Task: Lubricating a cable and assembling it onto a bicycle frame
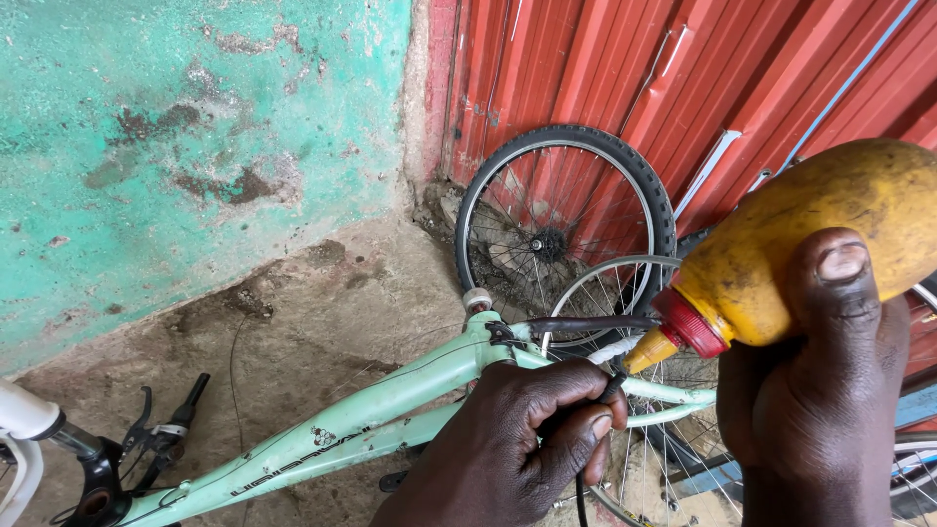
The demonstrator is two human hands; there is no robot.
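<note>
My right hand (815, 390) grips a dirty yellow squeeze bottle (830, 234) with a red collar and yellow nozzle, tilted down to the left. Its nozzle tip (639, 359) sits just above a black cable (586, 322) near the rear stays of a mint-green bicycle frame (390, 400). My left hand (512, 444) pinches that black cable between thumb and fingers, right below the nozzle. The frame lies across the lower part of the view, with its seat-tube top (477, 303) pointing up.
A tyred wheel (561, 220) leans against a red corrugated metal wall (683, 78), with a bare rim (625, 293) in front of it. A worn green wall (185, 146) stands at left over a dirt floor (312, 312). Black brake levers (161, 434) and a white tube (24, 410) sit at lower left.
</note>
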